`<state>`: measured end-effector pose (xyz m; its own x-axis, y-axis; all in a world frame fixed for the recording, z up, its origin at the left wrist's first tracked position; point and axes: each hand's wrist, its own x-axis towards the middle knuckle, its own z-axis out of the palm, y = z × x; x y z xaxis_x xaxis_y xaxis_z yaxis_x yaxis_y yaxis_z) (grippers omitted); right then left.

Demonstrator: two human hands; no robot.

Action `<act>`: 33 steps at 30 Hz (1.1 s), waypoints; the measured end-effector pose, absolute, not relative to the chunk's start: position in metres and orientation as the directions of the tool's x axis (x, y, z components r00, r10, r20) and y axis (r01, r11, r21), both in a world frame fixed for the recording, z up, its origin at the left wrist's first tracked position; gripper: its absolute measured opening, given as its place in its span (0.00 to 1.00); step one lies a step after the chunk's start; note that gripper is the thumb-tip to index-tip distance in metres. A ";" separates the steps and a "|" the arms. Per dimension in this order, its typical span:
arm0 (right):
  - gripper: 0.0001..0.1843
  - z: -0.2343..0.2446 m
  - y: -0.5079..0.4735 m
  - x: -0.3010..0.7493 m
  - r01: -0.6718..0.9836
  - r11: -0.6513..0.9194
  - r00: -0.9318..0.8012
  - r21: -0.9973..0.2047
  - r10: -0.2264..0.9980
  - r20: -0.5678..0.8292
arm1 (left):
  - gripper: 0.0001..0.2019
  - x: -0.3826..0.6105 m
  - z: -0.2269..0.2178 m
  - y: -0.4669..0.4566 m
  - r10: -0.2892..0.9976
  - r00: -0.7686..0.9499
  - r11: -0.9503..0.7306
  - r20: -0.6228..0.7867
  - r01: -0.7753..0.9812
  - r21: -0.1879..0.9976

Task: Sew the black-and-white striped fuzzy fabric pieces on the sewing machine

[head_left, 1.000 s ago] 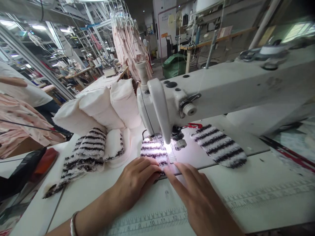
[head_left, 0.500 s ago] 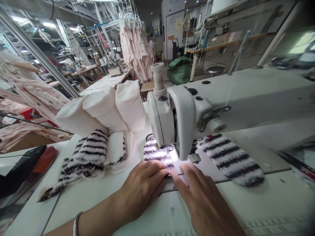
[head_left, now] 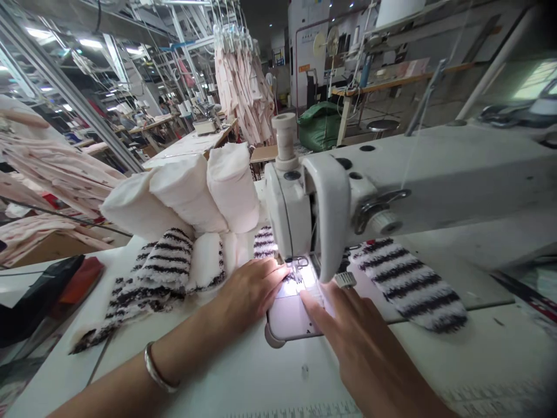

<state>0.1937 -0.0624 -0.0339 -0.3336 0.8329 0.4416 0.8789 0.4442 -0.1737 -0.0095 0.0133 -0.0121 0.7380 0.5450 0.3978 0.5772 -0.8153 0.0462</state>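
Under the head of a white sewing machine (head_left: 290, 215), a black-and-white striped plush fabric piece (head_left: 264, 242) extends back behind the presser foot (head_left: 298, 271). My left hand (head_left: 250, 290), with a silver bangle at the wrist, lies left of the foot. Its fingers are bent together on the near end of that piece, partly covering it. To the right of the foot, my right hand (head_left: 348, 325) has its fingers apart. Its index fingertip touches the lit needle plate (head_left: 289, 316), and I see no fabric in this hand.
Another striped plush piece (head_left: 411, 284) lies right of the needle area. On the left are a striped fabric pile (head_left: 163, 264) and several white fabric rolls (head_left: 232, 188). Dark scissors (head_left: 526, 296) rest at the right edge. Pink garments (head_left: 243, 87) hang behind.
The striped piece has slid back through the machine, baring the needle plate in front of the foot. My left hand has moved forward and left; my right hand has barely shifted.
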 end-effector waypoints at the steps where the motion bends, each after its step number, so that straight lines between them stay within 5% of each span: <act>1: 0.34 -0.036 -0.067 0.194 0.875 0.443 -0.325 -0.194 0.836 0.442 | 0.09 -0.011 -0.011 0.013 0.542 0.742 -0.817 0.395 0.575 0.043; 7: 0.37 -0.052 -0.089 0.197 0.863 0.450 -0.294 -0.227 0.816 0.498 | 0.04 -0.009 -0.001 0.003 0.634 0.700 -0.748 0.329 0.663 0.030; 16: 0.34 -0.059 -0.095 0.196 0.868 0.433 -0.249 -0.245 0.805 0.539 | 0.09 0.006 0.003 -0.010 0.720 0.662 -0.669 0.209 0.742 -0.044; 24: 0.26 -0.047 -0.095 0.196 0.868 0.434 -0.251 -0.241 0.802 0.542 | 0.08 0.014 0.006 0.003 0.798 0.559 -0.579 0.225 0.815 0.028; 29: 0.08 -0.031 -0.111 0.182 0.807 0.470 -0.227 -0.358 0.806 0.547 | 0.05 0.007 0.009 -0.054 0.855 0.448 -0.508 0.262 0.825 0.247; 30: 0.10 -0.028 -0.115 0.176 0.772 0.480 -0.212 -0.417 0.812 0.544 | 0.03 0.007 0.008 -0.074 0.875 0.405 -0.478 0.264 0.806 0.349; 31: 0.10 -0.024 -0.118 0.169 0.732 0.491 -0.195 -0.472 0.815 0.546 | 0.01 0.008 0.005 -0.093 0.927 0.295 -0.375 0.232 0.694 0.615; 33: 0.05 -0.015 -0.123 0.154 0.669 0.525 -0.162 -0.526 0.794 0.586 | 0.04 0.010 -0.001 -0.126 0.993 0.061 -0.114 0.098 0.362 0.925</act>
